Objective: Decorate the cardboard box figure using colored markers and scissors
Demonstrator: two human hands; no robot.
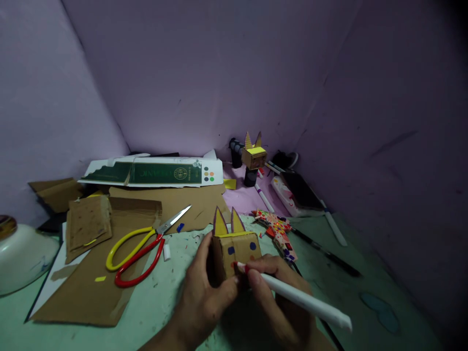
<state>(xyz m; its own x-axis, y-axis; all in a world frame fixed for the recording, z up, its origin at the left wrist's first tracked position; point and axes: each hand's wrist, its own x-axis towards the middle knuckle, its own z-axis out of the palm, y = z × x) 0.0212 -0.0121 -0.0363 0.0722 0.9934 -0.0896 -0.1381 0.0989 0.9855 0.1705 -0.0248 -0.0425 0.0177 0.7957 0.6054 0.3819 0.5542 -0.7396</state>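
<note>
A small cardboard box [241, 246] has two pointed yellow ears with purple edges and two dark blue eye dots. My left hand [204, 292] grips it from the left side and below, thumb along the front. A white marker pen [303, 297] with a red tip is pinched between the thumb and fingers of my right hand [278, 292]. Its tip touches the front of the box, where a red mark shows below the eyes. My fingers hide the lower part of the box.
Scissors [146, 248] with yellow and red handles lie on cardboard sheets [84, 297] to the left, beside a small white cap [166, 252]. Another eared box [255, 157] stands at the back. A phone [303, 189] and decorated paper [276, 224] are on the right.
</note>
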